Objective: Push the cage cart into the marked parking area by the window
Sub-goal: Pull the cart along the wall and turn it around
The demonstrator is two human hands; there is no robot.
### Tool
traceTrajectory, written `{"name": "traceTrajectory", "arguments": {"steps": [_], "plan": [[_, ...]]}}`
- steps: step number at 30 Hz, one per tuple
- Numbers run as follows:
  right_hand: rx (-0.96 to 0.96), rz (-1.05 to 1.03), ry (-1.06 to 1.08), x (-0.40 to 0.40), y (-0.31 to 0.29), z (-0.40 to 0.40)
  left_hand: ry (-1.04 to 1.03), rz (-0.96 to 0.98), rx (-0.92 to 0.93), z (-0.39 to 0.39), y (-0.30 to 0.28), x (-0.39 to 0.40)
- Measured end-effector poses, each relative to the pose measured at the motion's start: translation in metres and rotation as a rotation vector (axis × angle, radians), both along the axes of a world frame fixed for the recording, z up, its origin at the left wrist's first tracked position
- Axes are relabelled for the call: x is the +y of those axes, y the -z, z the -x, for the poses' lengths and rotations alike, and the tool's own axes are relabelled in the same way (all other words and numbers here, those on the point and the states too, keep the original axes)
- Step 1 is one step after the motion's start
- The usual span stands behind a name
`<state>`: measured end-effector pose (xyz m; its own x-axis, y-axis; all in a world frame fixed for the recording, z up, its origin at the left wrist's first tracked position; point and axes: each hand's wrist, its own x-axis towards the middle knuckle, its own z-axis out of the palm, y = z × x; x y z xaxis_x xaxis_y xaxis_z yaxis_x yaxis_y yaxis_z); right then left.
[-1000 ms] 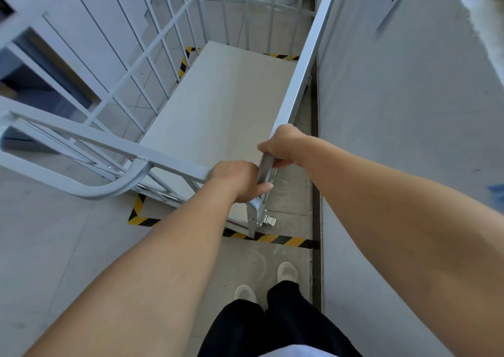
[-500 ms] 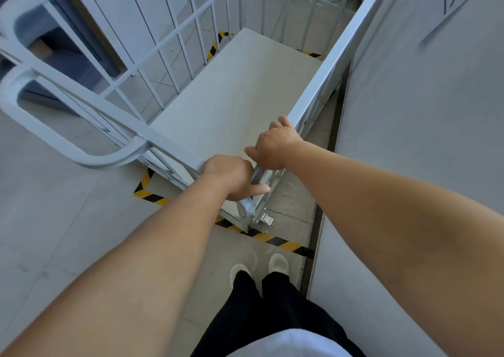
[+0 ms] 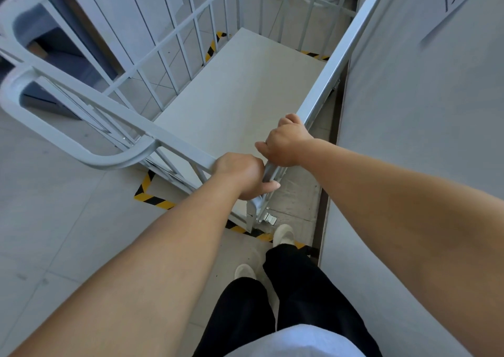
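Cart [image 3: 240, 97] — grey cage cart with an empty deck, barred sides and a looped handle at the left. It stands on the floor [image 3: 54, 220] inside the tape [image 3: 152, 200], a yellow-and-black outline visible at the near left corner, along the near edge and at the far corners. Its right rail runs just beside the wall [image 3: 409, 138]; whether they touch cannot be told.

Left hand [image 3: 241, 175] — fingers curled round the near top rail at the cart's near right corner, thumb pointing right.

Right hand [image 3: 285, 144] — wrapped over the right side rail, just past the same corner, close to the left hand.

Shoes [image 3: 283, 234] — one on the near tape line, the other behind it.

Step in hand — final seating of the cart in the bay; judged nearly done, as the deck lies within the tape on the visible sides.

Next move — probably a small push or squaring nudge along the wall, keeping the right knuckles clear of it, then letting go.
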<state>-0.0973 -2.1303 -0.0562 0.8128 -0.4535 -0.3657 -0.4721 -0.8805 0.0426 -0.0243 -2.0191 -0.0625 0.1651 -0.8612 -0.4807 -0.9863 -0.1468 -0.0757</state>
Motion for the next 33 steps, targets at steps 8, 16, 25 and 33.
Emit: {"name": "traceTrajectory", "arguments": {"steps": [8,16,25,33], "plan": [[0.003,0.008,-0.005,0.0002,-0.0006,-0.0020,-0.011,-0.002,0.017,-0.0021,0.0013,0.0009],[0.073,0.037,-0.020,0.0026,-0.0046,-0.0037,-0.018,-0.003,0.037,-0.0008,-0.0011,0.0020],[0.018,0.072,-0.031,0.0039,-0.0002,-0.0041,-0.019,0.042,0.048,-0.0010,0.0046,0.0019],[-0.024,0.057,-0.063,0.0031,0.0003,-0.0034,-0.083,0.026,0.096,-0.0017,0.0021,0.0012]]}}
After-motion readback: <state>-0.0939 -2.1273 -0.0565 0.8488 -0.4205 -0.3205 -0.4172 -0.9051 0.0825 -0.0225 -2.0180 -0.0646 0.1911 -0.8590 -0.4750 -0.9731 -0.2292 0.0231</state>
